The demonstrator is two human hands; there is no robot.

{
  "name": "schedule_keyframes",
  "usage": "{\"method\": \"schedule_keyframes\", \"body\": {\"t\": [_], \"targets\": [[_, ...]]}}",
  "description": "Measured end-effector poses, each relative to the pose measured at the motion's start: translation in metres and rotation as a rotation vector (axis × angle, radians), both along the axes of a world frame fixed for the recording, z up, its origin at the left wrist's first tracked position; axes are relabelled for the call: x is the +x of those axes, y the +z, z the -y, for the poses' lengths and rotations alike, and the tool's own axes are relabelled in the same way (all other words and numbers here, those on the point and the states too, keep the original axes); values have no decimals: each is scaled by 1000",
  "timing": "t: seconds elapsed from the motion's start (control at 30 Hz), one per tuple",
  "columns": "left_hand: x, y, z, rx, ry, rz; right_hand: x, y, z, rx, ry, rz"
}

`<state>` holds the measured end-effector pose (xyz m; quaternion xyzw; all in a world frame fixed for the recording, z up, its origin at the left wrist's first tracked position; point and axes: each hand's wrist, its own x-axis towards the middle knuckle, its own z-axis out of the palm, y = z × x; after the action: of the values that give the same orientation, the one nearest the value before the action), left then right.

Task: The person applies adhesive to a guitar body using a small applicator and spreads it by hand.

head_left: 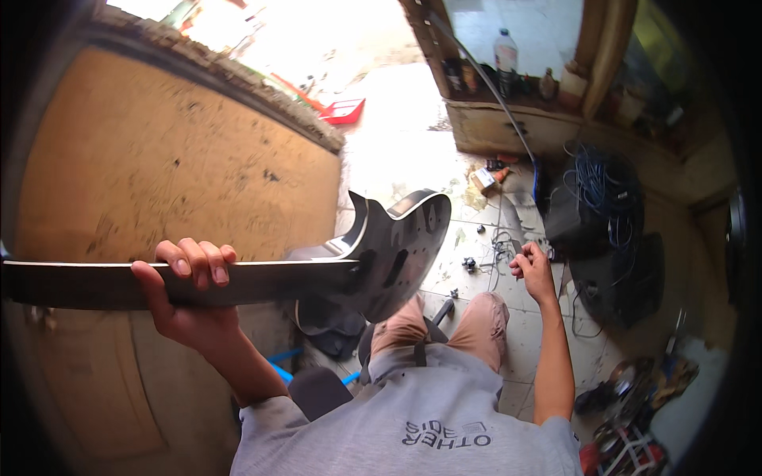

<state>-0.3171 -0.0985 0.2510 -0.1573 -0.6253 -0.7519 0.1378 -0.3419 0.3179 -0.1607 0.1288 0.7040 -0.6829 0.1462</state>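
Note:
My left hand (186,293) is closed round the long dark neck of a guitar (397,254), held horizontally with its neck running off to the left edge. The body, black with pale edging and several cut openings, hangs in the middle of the view, above my knees. To the right of the guitar, my right hand (530,262) is raised apart from it, fingers pinched on what looks like a thin greyish object, too small to identify.
A tan board (159,159) stands left. A red dustpan (343,113), small scattered parts (469,263) and a box (482,181) lie ahead on the tiled floor (444,278). Coiled cables (603,186) over dark cases, a bottle shelf (532,111) and tool clutter (635,381) are right.

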Motion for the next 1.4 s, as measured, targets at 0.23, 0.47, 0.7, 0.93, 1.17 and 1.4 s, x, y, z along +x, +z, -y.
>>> {"method": "schedule_keyframes", "body": {"t": [0.23,0.47,0.7,0.93,1.17,1.4], "targets": [[-70,-111,20,191,-90,148,10,-87,52,9,-176,6],[-53,-164,60,253,-239,102,16,-155,83,35,-198,-39],[11,-177,100,228,-309,21,17,-137,145,16,-123,-261],[79,-124,113,60,-398,34,44,-53,194,15,15,-426],[97,-88,139,-39,-463,49,52,-8,255,-156,258,-514],[78,-89,155,-75,-428,81,45,8,288,-180,370,-616]]}}
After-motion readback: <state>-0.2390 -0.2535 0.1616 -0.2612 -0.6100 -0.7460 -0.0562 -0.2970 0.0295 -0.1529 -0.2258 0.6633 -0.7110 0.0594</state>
